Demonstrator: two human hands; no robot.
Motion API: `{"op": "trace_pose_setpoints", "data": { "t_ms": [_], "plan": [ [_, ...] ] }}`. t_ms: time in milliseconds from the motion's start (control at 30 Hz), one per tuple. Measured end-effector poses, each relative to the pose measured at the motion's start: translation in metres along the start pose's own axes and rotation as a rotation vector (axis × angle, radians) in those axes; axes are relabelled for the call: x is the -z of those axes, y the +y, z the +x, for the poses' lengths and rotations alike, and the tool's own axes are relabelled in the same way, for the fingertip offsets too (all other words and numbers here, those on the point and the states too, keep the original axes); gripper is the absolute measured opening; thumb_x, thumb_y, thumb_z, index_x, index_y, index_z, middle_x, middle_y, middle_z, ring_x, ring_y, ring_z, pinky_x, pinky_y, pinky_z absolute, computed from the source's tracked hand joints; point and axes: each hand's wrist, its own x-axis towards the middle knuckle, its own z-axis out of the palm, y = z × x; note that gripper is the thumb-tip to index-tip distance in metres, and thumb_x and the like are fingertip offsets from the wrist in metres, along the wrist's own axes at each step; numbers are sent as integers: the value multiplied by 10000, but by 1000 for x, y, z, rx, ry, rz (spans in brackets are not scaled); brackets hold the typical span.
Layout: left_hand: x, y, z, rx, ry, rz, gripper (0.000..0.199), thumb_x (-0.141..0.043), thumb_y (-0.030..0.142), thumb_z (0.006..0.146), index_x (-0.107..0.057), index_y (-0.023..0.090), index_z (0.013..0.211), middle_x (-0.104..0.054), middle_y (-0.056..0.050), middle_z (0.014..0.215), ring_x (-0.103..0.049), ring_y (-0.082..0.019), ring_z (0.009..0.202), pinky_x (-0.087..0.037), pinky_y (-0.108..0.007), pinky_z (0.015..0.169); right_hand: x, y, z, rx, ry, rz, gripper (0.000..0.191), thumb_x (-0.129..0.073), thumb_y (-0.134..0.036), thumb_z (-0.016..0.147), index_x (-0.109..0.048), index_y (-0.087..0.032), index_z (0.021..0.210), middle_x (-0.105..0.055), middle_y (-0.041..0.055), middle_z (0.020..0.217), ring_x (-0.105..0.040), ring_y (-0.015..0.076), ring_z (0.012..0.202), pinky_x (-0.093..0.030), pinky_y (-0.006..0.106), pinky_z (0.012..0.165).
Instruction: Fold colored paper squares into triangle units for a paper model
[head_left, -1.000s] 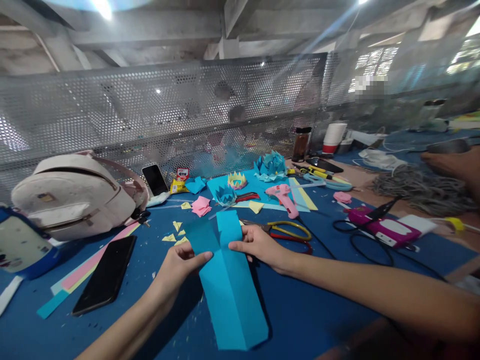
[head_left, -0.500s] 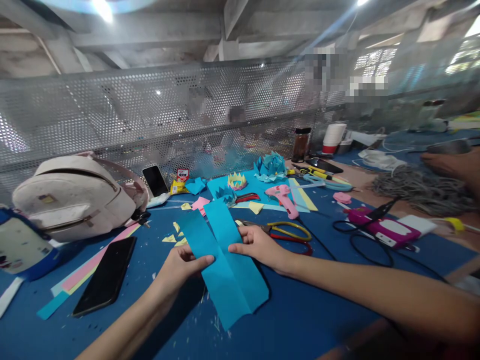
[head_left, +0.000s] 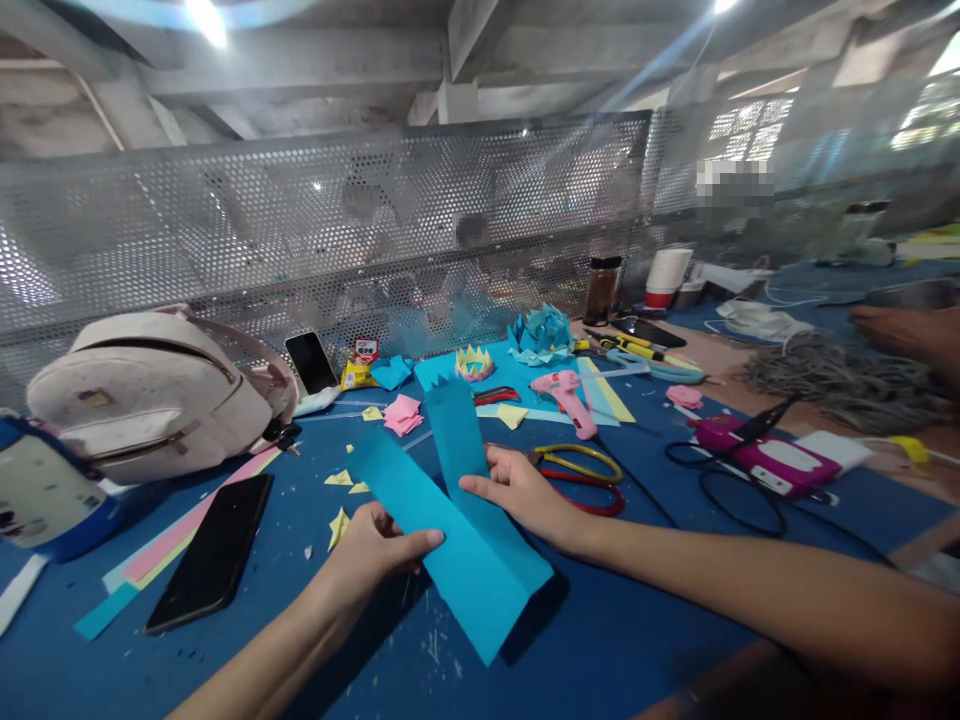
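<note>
Right now, your left hand and right hand each pinch the long, slit, bright blue paper sheet between thumb and fingers, over the dark blue tabletop. Pulling your hands apart could rip the slit longer, and squeezing too hard could bend it.

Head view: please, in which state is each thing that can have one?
Blue paper sheet: creased, slit from the far end.
Left hand: grip closed on sheet.
Right hand: same.
Black smartphone: flat, screen dark.
Propped smartphone: leaning, screen dark.
Yellow-and-red-handled scissors: blades hidden, cannot tell.
Pink glue gun: lying down.
Brown jar: upright, lid on.
Paper cups: stacked.
</note>
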Motion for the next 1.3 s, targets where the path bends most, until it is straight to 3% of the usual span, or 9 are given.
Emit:
{"op": "trace_pose_setpoints", "data": {
  "t_ms": [200,367,467,567,700,800,933,1000,1300],
  "plan": [
    [8,6,3,4,-35,26,497,-934,505,590,-773,121,862,-758,-105,796,-699,-230,731,-543,-311,693,3,0,4,36,56,-20,631,-776,-647,736,-609,-182,1128,-700,40,819,-652,210,696,-499,285,567],
    [9,6,5,-32,-7,0,492,-935,519,581,-766,138,843,-772,-103,846,-700,-218,730,-543,-299,692,7,5,6,27,78,-50,538,-764,-635,760,-602,-171,979,-619,-10,653,-567,144,540,-402,231,453],
    [9,8,4,-64,24,-17,459,-915,523,623,-750,150,834,-760,-67,799,-683,-184,685,-527,-267,666,5,4,4,11,38,-57,505,-801,-595,738,-582,-166,888,-562,-45,584,-471,91,437,-329,208,396],
    [10,11,4,-92,10,-39,468,-872,541,689,-737,176,948,-764,-54,879,-690,-172,721,-504,-231,644,0,-2,1,1,-45,-35,550,-840,-563,695,-599,-163,986,-661,0,730,-573,118,531,-405,213,442],
    [6,10,6,-88,-101,-60,674,-917,500,641,-662,201,1188,-763,-103,1024,-721,-218,804,-520,-250,651,-1,-10,0,19,-71,-8,580,-833,-546,710,-622,-174,1102,-719,67,973,-676,189,828,-514,247,611],
    [2,7,7,-81,-164,-58,857,-976,439,544,-612,179,1275,-770,-127,945,-728,-258,748,-553,-325,671,1,-9,0,32,-24,-16,517,-767,-553,795,-641,-170,1118,-709,44,900,-633,139,702,-413,192,483],
    [3,6,6,-127,-100,-23,606,-956,452,574,-730,146,1045,-771,-117,923,-719,-254,807,-559,-336,766,0,-10,-1,9,-96,-14,546,-701,-618,831,-651,-148,1106,-670,3,726,-561,97,522,-358,181,414],
    [5,8,5,-147,-51,11,480,-932,475,613,-761,139,909,-768,-99,864,-696,-219,765,-539,-284,713,-2,-12,-3,-6,-165,-10,577,-737,-620,793,-647,-138,1097,-683,8,721,-574,106,492,-384,190,399],
    [1,13,1,-203,51,77,461,-884,558,629,-721,142,744,-655,-20,591,-561,-134,510,-447,-239,533,-4,-13,-3,37,-114,-14,501,-744,-606,785,-606,-156,957,-670,-3,717,-575,113,437,-469,223,377]
  ]
}}
